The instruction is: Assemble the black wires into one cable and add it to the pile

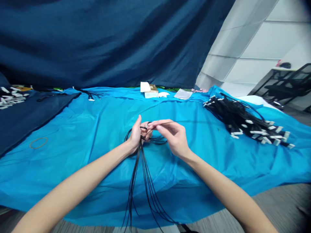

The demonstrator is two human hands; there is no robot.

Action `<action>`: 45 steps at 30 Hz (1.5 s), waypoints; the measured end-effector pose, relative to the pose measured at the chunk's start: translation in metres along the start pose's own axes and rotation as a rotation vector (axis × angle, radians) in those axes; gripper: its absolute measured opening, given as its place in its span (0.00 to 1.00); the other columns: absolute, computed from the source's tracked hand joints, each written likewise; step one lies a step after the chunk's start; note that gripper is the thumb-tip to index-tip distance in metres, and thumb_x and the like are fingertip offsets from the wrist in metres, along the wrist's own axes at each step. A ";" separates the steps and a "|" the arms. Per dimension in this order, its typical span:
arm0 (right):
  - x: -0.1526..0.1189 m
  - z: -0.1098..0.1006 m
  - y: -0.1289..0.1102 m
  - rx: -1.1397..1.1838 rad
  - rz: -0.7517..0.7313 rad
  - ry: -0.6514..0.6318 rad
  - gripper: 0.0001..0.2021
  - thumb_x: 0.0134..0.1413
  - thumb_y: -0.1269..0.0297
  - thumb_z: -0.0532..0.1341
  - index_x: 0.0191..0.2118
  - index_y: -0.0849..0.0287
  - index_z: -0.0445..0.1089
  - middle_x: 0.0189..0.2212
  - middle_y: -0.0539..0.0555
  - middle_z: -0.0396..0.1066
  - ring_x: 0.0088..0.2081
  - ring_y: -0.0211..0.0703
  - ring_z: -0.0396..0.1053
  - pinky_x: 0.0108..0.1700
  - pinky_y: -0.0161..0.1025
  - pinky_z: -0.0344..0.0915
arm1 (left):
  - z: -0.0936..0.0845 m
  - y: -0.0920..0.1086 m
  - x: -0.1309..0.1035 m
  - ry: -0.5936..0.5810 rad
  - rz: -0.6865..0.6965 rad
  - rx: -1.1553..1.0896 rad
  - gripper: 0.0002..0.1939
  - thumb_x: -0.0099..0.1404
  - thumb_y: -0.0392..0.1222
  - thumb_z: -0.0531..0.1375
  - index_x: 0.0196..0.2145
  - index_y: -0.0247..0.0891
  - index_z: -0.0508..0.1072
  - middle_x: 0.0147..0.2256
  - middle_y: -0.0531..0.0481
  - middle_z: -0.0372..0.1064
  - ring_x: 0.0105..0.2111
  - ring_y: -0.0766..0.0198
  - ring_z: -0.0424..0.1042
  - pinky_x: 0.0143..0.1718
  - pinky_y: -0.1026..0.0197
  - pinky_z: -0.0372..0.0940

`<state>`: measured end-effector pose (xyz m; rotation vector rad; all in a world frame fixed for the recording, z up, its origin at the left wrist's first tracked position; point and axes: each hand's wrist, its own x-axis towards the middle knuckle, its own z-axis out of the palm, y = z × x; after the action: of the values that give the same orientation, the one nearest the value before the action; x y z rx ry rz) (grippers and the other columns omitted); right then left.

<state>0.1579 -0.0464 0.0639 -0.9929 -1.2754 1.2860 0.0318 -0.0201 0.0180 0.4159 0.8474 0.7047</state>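
My left hand (138,137) is closed round a bundle of thin black cables (141,155), its thumb pointing up. Several loose cable ends hang from the grip past the front edge of the table, while a coiled loop of cable (157,140) spreads out to the right under my fingers. Close beside it, my right hand (173,134) pinches a thin dark strand (153,128) between thumb and fingers. A small pale connector (146,125) shows at the left fingertips. Exactly how the strand meets the bundle is hidden by the fingers.
Blue cloth (109,119) covers the table. A heap of black cables with white connectors (243,119) lies at the right, more white connectors (11,97) at the far left. A tan rubber band (39,142) is on the left. At the back are a small box (151,94) and a clear bag (183,94).
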 end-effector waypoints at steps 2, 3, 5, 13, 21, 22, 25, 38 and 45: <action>0.004 -0.004 -0.002 0.171 0.096 0.092 0.07 0.55 0.64 0.55 0.35 0.58 0.69 0.23 0.48 0.66 0.29 0.35 0.67 0.35 0.38 0.68 | -0.001 0.000 0.000 -0.012 0.005 0.041 0.29 0.62 0.62 0.35 0.18 0.37 0.58 0.08 0.53 0.50 0.10 0.71 0.49 0.13 0.68 0.44; 0.006 -0.007 -0.004 0.223 0.126 0.140 0.08 0.56 0.63 0.55 0.36 0.57 0.69 0.20 0.46 0.62 0.25 0.33 0.65 0.30 0.35 0.66 | -0.001 -0.001 0.000 -0.005 0.002 0.060 0.29 0.61 0.62 0.35 0.19 0.37 0.58 0.08 0.53 0.51 0.10 0.71 0.49 0.13 0.68 0.44; 0.010 -0.013 -0.007 0.238 0.143 0.233 0.10 0.56 0.61 0.53 0.41 0.54 0.69 0.19 0.45 0.57 0.20 0.30 0.58 0.20 0.31 0.59 | -0.001 -0.001 -0.001 0.023 -0.008 0.101 0.29 0.61 0.62 0.35 0.19 0.37 0.58 0.08 0.53 0.51 0.10 0.71 0.48 0.13 0.67 0.42; 0.006 -0.024 -0.004 -0.670 -0.349 0.170 0.07 0.51 0.70 0.59 0.35 0.56 0.74 0.20 0.48 0.59 0.22 0.31 0.56 0.24 0.32 0.55 | 0.006 0.002 -0.004 0.151 0.088 0.207 0.30 0.62 0.62 0.32 0.18 0.38 0.55 0.08 0.54 0.50 0.10 0.72 0.47 0.14 0.67 0.40; 0.006 -0.024 0.000 -0.899 -0.447 -0.007 0.04 0.52 0.70 0.58 0.30 0.63 0.70 0.20 0.50 0.62 0.22 0.32 0.57 0.25 0.32 0.57 | 0.007 0.005 -0.006 0.224 0.196 0.241 0.29 0.63 0.60 0.32 0.17 0.38 0.54 0.08 0.54 0.50 0.10 0.72 0.47 0.14 0.66 0.40; 0.006 -0.024 0.001 -0.904 -0.452 -0.009 0.04 0.52 0.70 0.58 0.30 0.62 0.70 0.20 0.50 0.62 0.22 0.32 0.57 0.25 0.32 0.57 | 0.007 0.005 -0.006 0.224 0.209 0.242 0.29 0.62 0.61 0.32 0.18 0.38 0.54 0.08 0.55 0.50 0.09 0.72 0.47 0.14 0.66 0.40; 0.005 -0.021 0.002 -0.911 -0.478 -0.007 0.04 0.52 0.70 0.58 0.30 0.62 0.69 0.21 0.50 0.63 0.23 0.33 0.59 0.25 0.32 0.57 | 0.006 0.004 -0.006 0.220 0.245 0.256 0.29 0.61 0.63 0.34 0.18 0.38 0.54 0.08 0.55 0.50 0.09 0.72 0.48 0.14 0.66 0.41; 0.004 -0.020 0.003 -0.909 -0.509 0.005 0.03 0.51 0.72 0.59 0.31 0.63 0.69 0.21 0.51 0.64 0.23 0.33 0.59 0.25 0.32 0.57 | 0.005 0.003 -0.005 0.223 0.236 0.277 0.31 0.57 0.68 0.35 0.18 0.38 0.53 0.09 0.56 0.49 0.09 0.74 0.49 0.14 0.66 0.41; 0.002 -0.021 0.006 -0.941 -0.521 -0.019 0.03 0.52 0.71 0.58 0.30 0.63 0.69 0.21 0.51 0.64 0.23 0.33 0.59 0.26 0.32 0.58 | 0.006 0.003 -0.005 0.239 0.230 0.270 0.31 0.56 0.69 0.35 0.19 0.38 0.54 0.09 0.56 0.49 0.09 0.74 0.49 0.13 0.66 0.42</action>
<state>0.1775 -0.0413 0.0561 -1.1419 -2.0456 0.2500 0.0327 -0.0219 0.0262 0.6890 1.1383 0.8674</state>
